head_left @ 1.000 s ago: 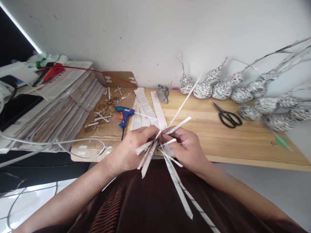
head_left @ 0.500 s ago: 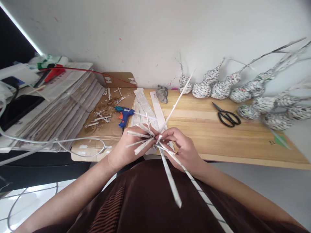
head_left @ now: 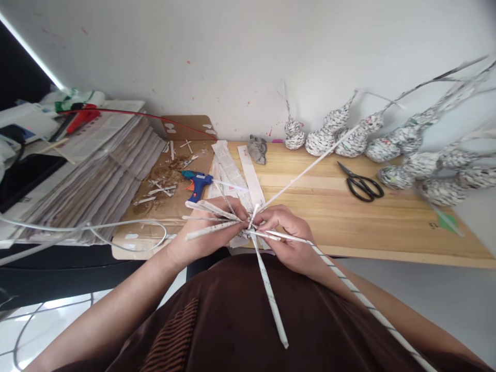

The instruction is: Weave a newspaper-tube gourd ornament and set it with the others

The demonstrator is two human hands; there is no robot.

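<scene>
Rolled newspaper tubes point(head_left: 269, 289) fan out from a common centre between my two hands, just above the table's front edge. My left hand point(head_left: 211, 225) is closed round the left side of this bundle, with several short tube ends sticking out over its back. At the centre, the fingertips of my right hand point(head_left: 289, 230) pinch a paper tube. A long striped tube point(head_left: 356, 292) crosses my right hand and runs down over the forearm. Another thin tube point(head_left: 306, 172) points up and right over the table. The very centre of the bundle is partly covered by my fingers.
A blue glue gun point(head_left: 199, 186) lies on stained cardboard point(head_left: 155, 212) beside paper scraps. Black scissors point(head_left: 360, 183) rest on the right. Woven paper gourd shapes point(head_left: 321, 142) line the wall. Stacked newspapers point(head_left: 127, 150) and a white cable point(head_left: 132, 223) occupy the left.
The long striped tube has swung outward to the right. The thin upper tube has tilted lower to the right. Both hands remain at the centre of the bundle.
</scene>
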